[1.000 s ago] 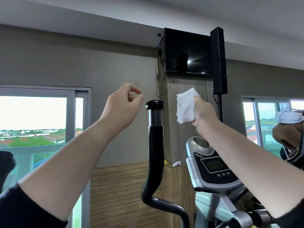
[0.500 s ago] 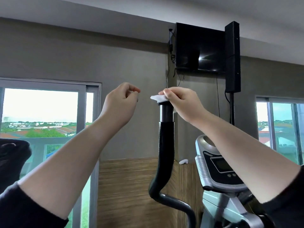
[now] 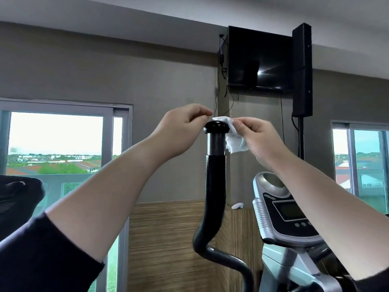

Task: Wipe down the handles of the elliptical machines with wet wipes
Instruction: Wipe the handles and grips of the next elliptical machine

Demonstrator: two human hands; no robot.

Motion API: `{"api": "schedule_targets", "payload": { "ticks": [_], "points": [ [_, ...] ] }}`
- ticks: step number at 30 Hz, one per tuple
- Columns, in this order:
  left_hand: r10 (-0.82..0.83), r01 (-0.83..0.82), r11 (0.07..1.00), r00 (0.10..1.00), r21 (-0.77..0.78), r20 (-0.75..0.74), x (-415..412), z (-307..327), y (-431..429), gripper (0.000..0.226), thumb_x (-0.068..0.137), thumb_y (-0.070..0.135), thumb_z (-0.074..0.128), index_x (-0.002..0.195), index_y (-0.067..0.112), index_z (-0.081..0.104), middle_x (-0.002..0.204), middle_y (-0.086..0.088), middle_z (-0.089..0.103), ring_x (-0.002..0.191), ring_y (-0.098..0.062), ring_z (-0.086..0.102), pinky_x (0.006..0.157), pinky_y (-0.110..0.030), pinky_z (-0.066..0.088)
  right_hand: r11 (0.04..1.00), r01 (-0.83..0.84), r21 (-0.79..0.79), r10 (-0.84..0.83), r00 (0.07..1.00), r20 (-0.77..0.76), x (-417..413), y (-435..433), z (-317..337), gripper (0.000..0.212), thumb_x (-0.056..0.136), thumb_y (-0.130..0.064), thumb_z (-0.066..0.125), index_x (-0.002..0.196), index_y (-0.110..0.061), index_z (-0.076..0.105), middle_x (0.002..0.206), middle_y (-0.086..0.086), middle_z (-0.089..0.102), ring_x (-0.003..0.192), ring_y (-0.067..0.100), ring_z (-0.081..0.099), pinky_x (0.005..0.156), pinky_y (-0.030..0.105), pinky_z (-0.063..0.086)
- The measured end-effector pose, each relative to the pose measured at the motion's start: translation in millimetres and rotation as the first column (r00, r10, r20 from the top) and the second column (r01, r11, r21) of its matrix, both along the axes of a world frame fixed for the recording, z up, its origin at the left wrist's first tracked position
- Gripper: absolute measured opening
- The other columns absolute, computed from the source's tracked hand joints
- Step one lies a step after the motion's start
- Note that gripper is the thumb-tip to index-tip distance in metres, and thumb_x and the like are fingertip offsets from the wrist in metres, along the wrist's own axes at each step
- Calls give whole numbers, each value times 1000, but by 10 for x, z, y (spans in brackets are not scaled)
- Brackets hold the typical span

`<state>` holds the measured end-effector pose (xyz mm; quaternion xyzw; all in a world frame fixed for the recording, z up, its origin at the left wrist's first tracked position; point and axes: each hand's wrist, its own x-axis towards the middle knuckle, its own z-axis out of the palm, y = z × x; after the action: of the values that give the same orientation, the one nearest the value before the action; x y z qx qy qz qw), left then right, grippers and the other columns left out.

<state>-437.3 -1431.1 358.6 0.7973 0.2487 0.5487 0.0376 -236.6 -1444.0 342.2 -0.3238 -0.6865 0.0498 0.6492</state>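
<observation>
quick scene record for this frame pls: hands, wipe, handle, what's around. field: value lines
left hand: raised beside handle cap, fingers curled, holds nothing visible
right hand: pinching the wet wipe
wet wipe: white, crumpled, against right side of handle top
handle: black, upright, round cap on top, bends low down
console: grey, right of handle, screen dark
TV: wall-mounted, off
speaker: black, right of TV

The right hand [image 3: 255, 140] pinches a white wipe [image 3: 232, 137] against the black handle [image 3: 216, 157] just below its cap. The left hand [image 3: 181, 131], loosely curled, hovers beside the cap.
</observation>
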Motion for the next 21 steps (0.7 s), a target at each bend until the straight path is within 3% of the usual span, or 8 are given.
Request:
{"api": "schedule_targets", "payload": {
  "ticks": [3, 5, 7, 10, 12, 15, 19, 21],
  "points": [
    [9, -7, 1000, 997, 24, -83, 57, 55, -4, 24, 97, 24, 51, 111, 31, 69, 100, 22, 67, 96, 11, 58, 76, 2, 38, 981, -139, -133, 114, 977, -180, -25, -9, -130, 25, 102, -17, 47, 102, -11, 71, 58, -2, 66, 62, 11, 63, 63, 21, 50],
    [12, -9, 999, 996, 35, -93, 67, 80, 6, 25, 96, 21, 53, 107, 31, 73, 96, 23, 69, 93, 11, 61, 79, 0, 40, 977, -156, -143, 114, 958, -265, -91, 1, -267, 27, 102, -19, 46, 100, -15, 73, 44, 1, 53, 56, 17, 55, 71, 26, 50],
    [14, -8, 999, 993, 46, -114, 62, 101, 7, 24, 94, 19, 56, 105, 30, 74, 95, 22, 70, 92, 11, 63, 84, -6, 45, 986, -125, -108, 94, 961, -260, -181, 2, -440, 26, 101, -25, 51, 96, -24, 76, 51, 9, 54, 57, 24, 52, 80, 35, 49],
    [52, -38, 995, 987, 93, -155, 45, 135, 4, 21, 93, 21, 60, 106, 29, 75, 95, 21, 71, 93, 10, 63, 86, -7, 46, 998, -52, -31, 47, 988, -150, -330, 3, -679, 19, 98, -30, 56, 101, -40, 73, 71, 3, 57, 58, 15, 48, 65, 26, 49],
    [77, -60, 992, 984, 109, -163, 46, 148, 15, 21, 93, 23, 61, 107, 29, 75, 98, 20, 72, 94, 10, 62, 86, -7, 46, 996, -90, -22, 85, 982, -169, -386, 39, -717, 20, 97, -25, 58, 110, -37, 70, 74, -2, 58, 61, 9, 51, 59, 22, 47],
    [94, -78, 991, 984, 109, -153, 56, 152, 36, 20, 93, 23, 61, 105, 30, 75, 100, 20, 72, 95, 9, 62, 85, -5, 45, 975, -188, -122, 167, 973, -159, -403, 127, -613, 21, 93, -31, 64, 106, -15, 68, 80, 1, 61, 72, 12, 55, 70, 29, 44],
    [105, -88, 990, 983, 115, -152, 65, 181, 29, 20, 92, 24, 61, 102, 31, 76, 98, 21, 72, 96, 6, 63, 86, -12, 48, 988, -25, -149, 9, 994, -107, -470, 220, -467, 53, 82, -60, 57, 97, -10, 61, 84, 10, 66, 76, 27, 61, 79, 49, 51],
    [117, -100, 988, 982, 115, -151, 67, 189, 29, 20, 92, 24, 60, 101, 33, 76, 89, 25, 69, 94, 6, 63, 79, -6, 46, 995, 25, -93, -37, 991, -132, -521, 265, -461, 48, 88, -63, 51, 97, -18, 61, 92, 16, 69, 85, 33, 67, 82, 53, 54]
  ]
}}
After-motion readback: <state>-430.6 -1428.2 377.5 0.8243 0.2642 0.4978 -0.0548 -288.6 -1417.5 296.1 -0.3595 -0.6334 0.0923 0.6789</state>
